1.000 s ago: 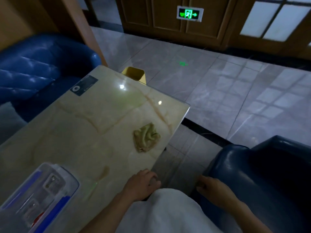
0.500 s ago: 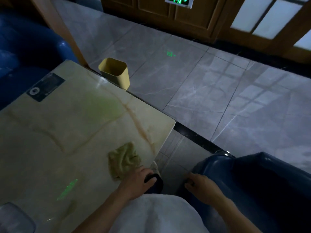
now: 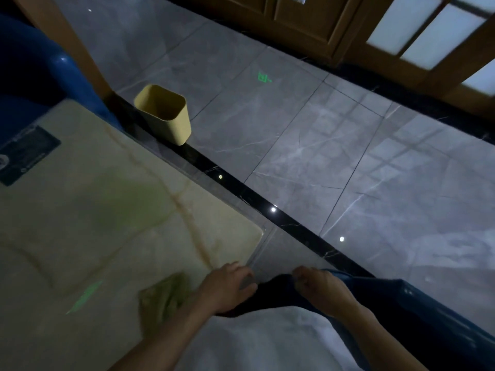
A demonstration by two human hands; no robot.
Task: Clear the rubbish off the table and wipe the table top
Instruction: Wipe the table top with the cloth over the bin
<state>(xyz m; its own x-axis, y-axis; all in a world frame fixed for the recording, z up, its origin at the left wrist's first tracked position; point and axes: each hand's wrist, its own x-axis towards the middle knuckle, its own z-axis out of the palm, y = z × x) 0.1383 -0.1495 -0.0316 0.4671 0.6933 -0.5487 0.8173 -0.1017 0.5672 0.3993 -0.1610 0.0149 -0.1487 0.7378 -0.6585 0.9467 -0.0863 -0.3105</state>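
Observation:
A crumpled green-yellow cloth (image 3: pixel 163 298) lies on the pale marble table top (image 3: pixel 88 231) near its front right corner, blurred. My left hand (image 3: pixel 227 286) rests on the table's near edge just right of the cloth, fingers spread, holding nothing; my left forearm crosses beside the cloth. My right hand (image 3: pixel 318 285) presses on the rim of the blue armchair (image 3: pixel 417 309) at the right, fingers curled on it. A yellow waste bin (image 3: pixel 163 113) stands on the floor beyond the table's far edge.
A dark label plate (image 3: pixel 26 153) sits at the table's far left. A second blue armchair (image 3: pixel 32 84) is at the upper left beside a wooden post. Grey tiled floor with a black strip runs to wooden doors at the back.
The view has swung forward and down. The cloth and table slid toward the lower left of the frame; the plastic box left the view. My left hand shifted to the right of the cloth.

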